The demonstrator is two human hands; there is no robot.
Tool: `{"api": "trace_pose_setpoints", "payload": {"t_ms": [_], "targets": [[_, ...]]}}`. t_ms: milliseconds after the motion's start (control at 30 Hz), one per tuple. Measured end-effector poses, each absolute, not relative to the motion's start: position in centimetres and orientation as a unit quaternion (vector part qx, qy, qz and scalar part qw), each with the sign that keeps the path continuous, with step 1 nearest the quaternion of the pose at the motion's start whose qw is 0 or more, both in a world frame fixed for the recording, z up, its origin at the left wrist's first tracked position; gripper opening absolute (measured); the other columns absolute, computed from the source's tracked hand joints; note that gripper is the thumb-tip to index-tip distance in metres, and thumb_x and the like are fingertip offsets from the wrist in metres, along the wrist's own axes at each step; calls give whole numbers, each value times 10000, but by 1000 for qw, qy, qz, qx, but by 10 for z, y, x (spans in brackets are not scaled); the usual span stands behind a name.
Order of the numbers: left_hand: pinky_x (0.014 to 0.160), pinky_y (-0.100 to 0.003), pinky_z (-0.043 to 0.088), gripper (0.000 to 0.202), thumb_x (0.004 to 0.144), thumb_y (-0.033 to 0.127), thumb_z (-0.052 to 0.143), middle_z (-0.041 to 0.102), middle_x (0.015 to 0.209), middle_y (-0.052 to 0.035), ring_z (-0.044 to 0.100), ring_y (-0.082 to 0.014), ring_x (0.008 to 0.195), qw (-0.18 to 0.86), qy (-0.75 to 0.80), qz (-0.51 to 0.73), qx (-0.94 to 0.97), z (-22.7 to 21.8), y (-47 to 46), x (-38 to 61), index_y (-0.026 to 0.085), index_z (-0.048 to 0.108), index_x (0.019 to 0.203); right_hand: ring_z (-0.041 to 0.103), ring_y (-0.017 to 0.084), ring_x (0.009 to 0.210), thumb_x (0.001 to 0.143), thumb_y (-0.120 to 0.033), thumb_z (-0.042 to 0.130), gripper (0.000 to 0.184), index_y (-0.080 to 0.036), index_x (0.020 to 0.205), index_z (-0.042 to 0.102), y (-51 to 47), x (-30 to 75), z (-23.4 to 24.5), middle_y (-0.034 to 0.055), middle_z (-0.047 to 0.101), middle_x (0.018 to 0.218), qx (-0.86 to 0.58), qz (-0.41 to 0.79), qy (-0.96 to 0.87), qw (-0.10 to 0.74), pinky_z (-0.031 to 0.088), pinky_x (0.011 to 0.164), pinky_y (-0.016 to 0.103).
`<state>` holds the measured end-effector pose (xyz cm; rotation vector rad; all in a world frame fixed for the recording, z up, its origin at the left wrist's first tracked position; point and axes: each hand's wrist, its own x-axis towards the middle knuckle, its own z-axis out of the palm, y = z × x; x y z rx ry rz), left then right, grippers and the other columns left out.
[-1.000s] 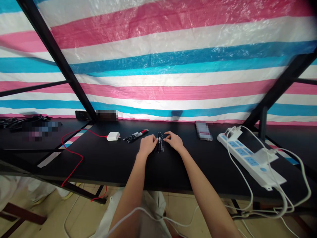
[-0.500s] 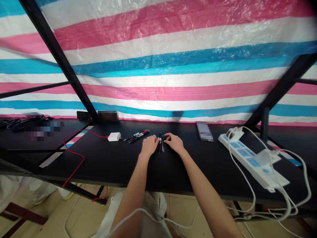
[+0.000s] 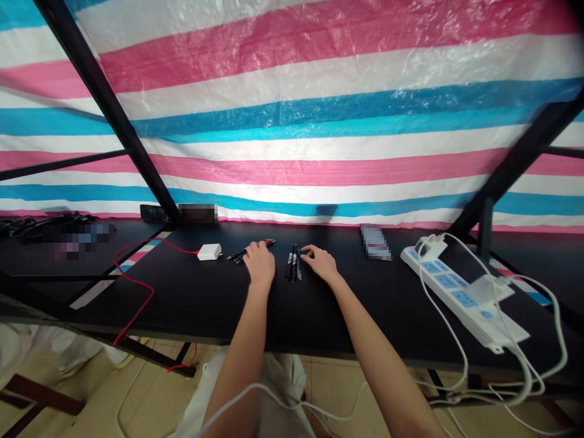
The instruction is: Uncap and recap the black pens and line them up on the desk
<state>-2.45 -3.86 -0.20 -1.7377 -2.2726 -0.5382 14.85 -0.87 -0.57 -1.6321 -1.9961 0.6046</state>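
A pink, white and blue striped tarp fills the background, crossed by black frame bars. Below it runs a black table. On the right a white power strip trails cables out of view. Some patches on the table are blurred. The left hand lies palm down over loose pens, partly hiding them, so its grip cannot be told. The right hand, fingers spread, touches a row of dark pens.
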Motion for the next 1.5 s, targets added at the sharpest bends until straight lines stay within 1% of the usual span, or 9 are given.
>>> {"api": "trace_pose_setpoints", "payload": {"t_ms": [200, 400, 567, 733, 833, 933, 1133, 1367, 1500], "targets": [[803, -401, 327, 239, 824, 187, 379, 521, 1041, -148, 456, -283, 989, 118, -809, -135, -560, -3, -36, -32, 138, 487, 1032, 571, 161, 823, 807, -323, 488, 211, -300, 988, 594, -8, 148, -6, -42, 654, 870, -598, 217, -734, 236, 355, 655, 248], [811, -397, 324, 253, 853, 221, 386, 562, 1034, -157, 485, -281, 982, 81, -801, -139, -576, -8, -31, -30, 120, 520, 1043, 569, 154, 819, 816, -307, 473, 220, -291, 994, 600, -9, 148, -4, -33, 654, 870, -600, 218, -734, 230, 361, 663, 243], [800, -375, 333, 272, 880, 284, 370, 577, 1027, -100, 483, -250, 984, 64, -763, -202, -611, -7, -29, -25, 199, 568, 1046, 569, 156, 826, 829, -317, 458, 218, -288, 984, 607, -9, 147, -4, -33, 657, 843, -604, 219, -728, 238, 361, 661, 239], [803, -347, 323, 231, 868, 325, 417, 569, 1009, -61, 468, -220, 984, 71, -695, -252, -669, 0, -33, -14, 239, 598, 984, 576, 118, 637, 859, -415, 386, 290, -269, 980, 606, -6, 143, -7, -32, 658, 768, -578, 277, -708, 296, 379, 624, 232], [792, -325, 324, 209, 860, 321, 440, 569, 972, -48, 470, -202, 965, 51, -662, -258, -702, 2, -34, -12, 239, 606, 959, 518, 76, 464, 867, -444, 334, 357, -238, 982, 602, 0, 141, -12, -28, 647, 739, -544, 345, -679, 354, 395, 572, 219], [789, -313, 324, 198, 859, 309, 449, 566, 950, -36, 474, -186, 949, 37, -638, -267, -721, 3, -34, -12, 241, 606, 959, 479, 64, 398, 861, -471, 315, 410, -199, 937, 612, 6, 140, -16, -17, 625, 679, -511, 393, -641, 418, 391, 510, 208], [778, -302, 331, 182, 845, 295, 482, 563, 934, -28, 479, -179, 940, 35, -604, -280, -745, 4, -34, -12, 239, 607, 965, 452, 68, 368, 824, -517, 357, 442, -171, 843, 631, 8, 142, -19, 1, 615, 635, -500, 403, -589, 490, 368, 447, 210], [779, -297, 353, 163, 827, 282, 511, 559, 910, -30, 485, -180, 918, 37, -581, -296, -757, 4, -33, -13, 227, 619, 937, 429, 54, 392, 771, -441, 471, 364, -194, 936, 681, 7, 145, -15, -5, 609, 666, -461, 409, -589, 523, 348, 446, 206], [775, -294, 364, 170, 835, 273, 494, 556, 909, -35, 489, -175, 899, 39, -578, -304, -756, 5, -33, -13, 221, 618, 939, 428, 51, 413, 730, -441, 519, 350, -185, 887, 698, 7, 145, -13, 5, 614, 705, -463, 406, -550, 564, 320, 435, 208]]}}
